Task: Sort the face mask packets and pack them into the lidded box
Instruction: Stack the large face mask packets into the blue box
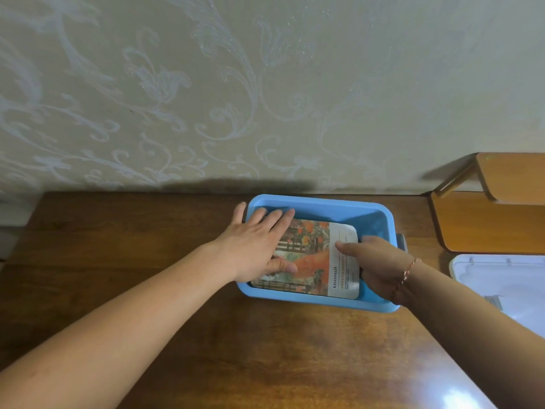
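Observation:
A blue plastic box (321, 203) stands open on the wooden table against the wall. Inside it lies a stack of face mask packets (321, 255); the top one shows orange flowers and a white strip with print. My left hand (259, 243) lies flat on the left part of the top packet, fingers straight and reaching toward the box's far left corner. My right hand (374, 264) is at the packets' right edge inside the box, thumb on top and fingers curled down beside the stack. A thin bracelet is on that wrist.
The box's white lid (501, 278) lies on the table at the right, partly out of frame. A wooden chair (486, 219) stands beyond the table's right end. A patterned wall rises right behind the box.

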A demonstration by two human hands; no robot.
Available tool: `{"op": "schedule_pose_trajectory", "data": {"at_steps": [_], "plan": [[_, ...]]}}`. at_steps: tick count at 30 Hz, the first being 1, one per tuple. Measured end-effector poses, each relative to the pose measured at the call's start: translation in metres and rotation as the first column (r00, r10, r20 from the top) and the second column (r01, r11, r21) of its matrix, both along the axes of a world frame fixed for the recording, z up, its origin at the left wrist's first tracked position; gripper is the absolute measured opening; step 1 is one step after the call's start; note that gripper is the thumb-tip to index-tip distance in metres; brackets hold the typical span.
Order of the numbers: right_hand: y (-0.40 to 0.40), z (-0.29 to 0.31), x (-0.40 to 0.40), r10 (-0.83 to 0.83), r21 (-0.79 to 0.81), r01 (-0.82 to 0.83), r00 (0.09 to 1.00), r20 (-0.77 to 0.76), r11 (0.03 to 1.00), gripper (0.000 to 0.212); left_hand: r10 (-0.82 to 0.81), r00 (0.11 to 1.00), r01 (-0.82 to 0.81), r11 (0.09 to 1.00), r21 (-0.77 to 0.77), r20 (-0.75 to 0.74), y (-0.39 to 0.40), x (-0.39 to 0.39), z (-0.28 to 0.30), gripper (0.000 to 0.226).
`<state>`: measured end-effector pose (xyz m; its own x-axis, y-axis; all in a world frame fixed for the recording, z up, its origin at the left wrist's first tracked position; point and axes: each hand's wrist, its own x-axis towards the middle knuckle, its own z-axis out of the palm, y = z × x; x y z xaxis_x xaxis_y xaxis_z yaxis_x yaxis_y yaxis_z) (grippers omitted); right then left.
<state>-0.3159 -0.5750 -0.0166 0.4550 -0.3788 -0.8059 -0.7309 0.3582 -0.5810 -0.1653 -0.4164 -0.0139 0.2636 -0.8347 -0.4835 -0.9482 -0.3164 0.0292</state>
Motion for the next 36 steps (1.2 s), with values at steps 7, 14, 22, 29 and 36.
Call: {"op": "schedule_pose_trajectory", "data": {"at_steps": [7, 14, 22, 29, 36], "plan": [[-0.002, 0.042, -0.026, 0.532, -0.544, -0.515, 0.835, -0.142, 0.663, 0.054, -0.004, 0.999, 0.005, 0.999, -0.037, 0.035, 0.004, -0.003, 0.006, 0.096], [-0.006, 0.04, -0.041, 0.547, -0.62, -0.474, 0.833, -0.085, 0.625, 0.07, 0.006, 0.999, -0.003, 0.998, -0.067, 0.041, 0.008, -0.005, 0.012, 0.096], [0.01, 0.039, -0.061, 0.304, -0.623, -0.083, 0.917, 0.258, 0.778, 0.059, 0.309, 0.929, -0.369, 0.762, -0.532, -0.202, 0.048, -0.004, 0.008, 0.074], [0.012, 0.016, -0.031, 0.294, -0.461, -0.224, 0.952, 0.085, 0.859, 0.07, 0.272, 0.942, -0.335, 0.762, -0.554, -0.195, 0.07, -0.023, -0.015, 0.062], [0.015, 0.007, -0.013, 0.323, -0.404, -0.288, 0.946, 0.02, 0.868, 0.076, 0.399, 0.831, -0.55, 0.694, -0.464, -0.388, 0.066, -0.034, -0.013, 0.068]]}}
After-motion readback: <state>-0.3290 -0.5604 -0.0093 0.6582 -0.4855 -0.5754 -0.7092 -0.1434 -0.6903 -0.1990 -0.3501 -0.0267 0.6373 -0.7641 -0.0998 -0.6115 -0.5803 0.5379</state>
